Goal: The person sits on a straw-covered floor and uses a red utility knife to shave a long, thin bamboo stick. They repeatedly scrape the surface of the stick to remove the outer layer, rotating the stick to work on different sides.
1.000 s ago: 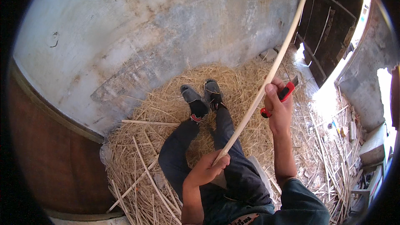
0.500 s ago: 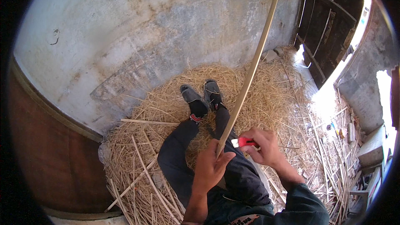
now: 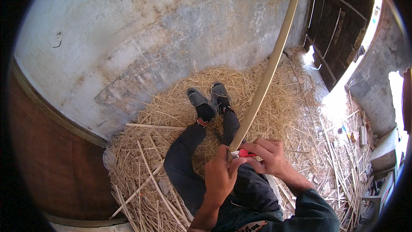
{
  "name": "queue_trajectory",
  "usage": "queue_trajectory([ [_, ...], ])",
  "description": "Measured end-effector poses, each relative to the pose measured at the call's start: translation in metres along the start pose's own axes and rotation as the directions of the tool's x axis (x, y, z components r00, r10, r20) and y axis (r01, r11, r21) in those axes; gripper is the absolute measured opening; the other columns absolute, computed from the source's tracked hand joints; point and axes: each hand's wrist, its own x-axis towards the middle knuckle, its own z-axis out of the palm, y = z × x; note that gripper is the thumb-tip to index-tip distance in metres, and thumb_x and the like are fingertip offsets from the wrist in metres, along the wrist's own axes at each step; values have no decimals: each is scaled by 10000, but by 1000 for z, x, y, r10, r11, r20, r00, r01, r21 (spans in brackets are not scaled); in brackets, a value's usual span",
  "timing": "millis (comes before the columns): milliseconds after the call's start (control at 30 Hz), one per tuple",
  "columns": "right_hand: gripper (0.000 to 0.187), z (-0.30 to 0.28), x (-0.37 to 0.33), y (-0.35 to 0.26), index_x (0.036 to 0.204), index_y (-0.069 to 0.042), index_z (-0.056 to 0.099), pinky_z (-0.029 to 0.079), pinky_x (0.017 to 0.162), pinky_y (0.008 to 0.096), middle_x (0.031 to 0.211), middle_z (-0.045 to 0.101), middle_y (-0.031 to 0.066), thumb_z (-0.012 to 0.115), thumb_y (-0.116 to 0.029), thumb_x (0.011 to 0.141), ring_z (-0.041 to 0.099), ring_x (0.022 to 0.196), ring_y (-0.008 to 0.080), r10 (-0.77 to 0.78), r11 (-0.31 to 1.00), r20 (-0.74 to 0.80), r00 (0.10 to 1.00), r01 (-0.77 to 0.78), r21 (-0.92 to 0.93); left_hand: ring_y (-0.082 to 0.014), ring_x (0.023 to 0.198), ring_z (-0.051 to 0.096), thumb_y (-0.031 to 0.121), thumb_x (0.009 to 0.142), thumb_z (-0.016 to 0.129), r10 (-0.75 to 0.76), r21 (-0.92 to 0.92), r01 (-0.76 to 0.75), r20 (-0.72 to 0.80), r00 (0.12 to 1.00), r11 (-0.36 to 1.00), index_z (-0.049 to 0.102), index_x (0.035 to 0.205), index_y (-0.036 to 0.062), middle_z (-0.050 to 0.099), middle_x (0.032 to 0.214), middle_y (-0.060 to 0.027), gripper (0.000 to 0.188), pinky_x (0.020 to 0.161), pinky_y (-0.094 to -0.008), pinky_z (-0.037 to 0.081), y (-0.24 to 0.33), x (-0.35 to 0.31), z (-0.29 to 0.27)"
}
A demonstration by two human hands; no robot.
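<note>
A long pale bamboo strip [image 3: 271,71] slants from the top of the view down toward my lap. Its lower end is gripped in my left hand [image 3: 219,174], fingers and thumb closed round it. My right hand [image 3: 269,157] is closed on a red utility knife [image 3: 246,153]. The knife's pale tip lies against the strip's lower end, right beside my left thumb. Fingers partly hide the strip's end and the blade.
My outstretched legs [image 3: 184,150] lie on a thick layer of straw-like shavings [image 3: 274,116]. Loose strips [image 3: 152,174] are scattered at the left, more at the right. A stained wall [image 3: 171,38] rises ahead; a dark wooden door [image 3: 339,21] stands far right, a brown panel [image 3: 60,154] left.
The knife has moved left onto the strip's end, and my hands have come together. The strip has turned, showing a broader face, and its upper part has shifted right.
</note>
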Motion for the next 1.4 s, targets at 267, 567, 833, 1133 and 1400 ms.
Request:
queue_trajectory([
  [267, 357, -2, 0, -8, 1105, -88, 738, 533, 528, 333, 761, 642, 14, 840, -231, 794, 666, 602, 199, 14, 998, -33, 999, -16, -55, -442, 708, 699, 532, 1043, 541, 18, 27, -17, -19, 1000, 999, 540, 1016, 43, 649, 721, -192, 489, 569, -493, 520, 3, -4, 5],
  [567, 328, -1, -1, -6, 1100, -130, 743, 529, 516, 334, 740, 623, 4, 832, -244, 805, 651, 584, 188, 56, 992, -23, 998, -59, -114, -436, 712, 709, 346, 1078, 551, 69, 131, -74, 44, 997, 989, 543, 1063, 9, 644, 745, -195, 338, 584, -481, 526, -7, 0, 2],
  [833, 342, 4, -2, -4, 1090, -122, 745, 532, 516, 337, 752, 631, 2, 842, -270, 797, 659, 593, 188, 78, 988, -35, 996, -82, -129, -391, 697, 723, 346, 1089, 541, 24, 195, -38, 72, 997, 980, 546, 1082, 31, 650, 751, -178, 316, 566, -456, 525, -9, 0, 0],
  [1133, 207, -32, 22, 52, 1057, -34, 754, 446, 516, 305, 775, 704, 83, 739, -217, 961, 594, 586, 135, 421, 856, -493, 762, -514, -63, -342, 552, 676, 388, 1075, 572, -82, 263, 24, 213, 974, 965, 573, 1037, 35, 597, 616, -134, 355, 484, -433, 475, -38, -35, 23],
  [1400, 208, -27, -10, 71, 1057, -15, 717, 420, 565, 291, 791, 675, 68, 717, -203, 969, 559, 630, 133, 434, 883, -470, 769, -466, 54, -294, 495, 627, 416, 1057, 611, 3, 234, -27, 102, 995, 972, 570, 1020, 11, 561, 604, -122, 408, 460, -394, 439, -41, -27, 17],
])
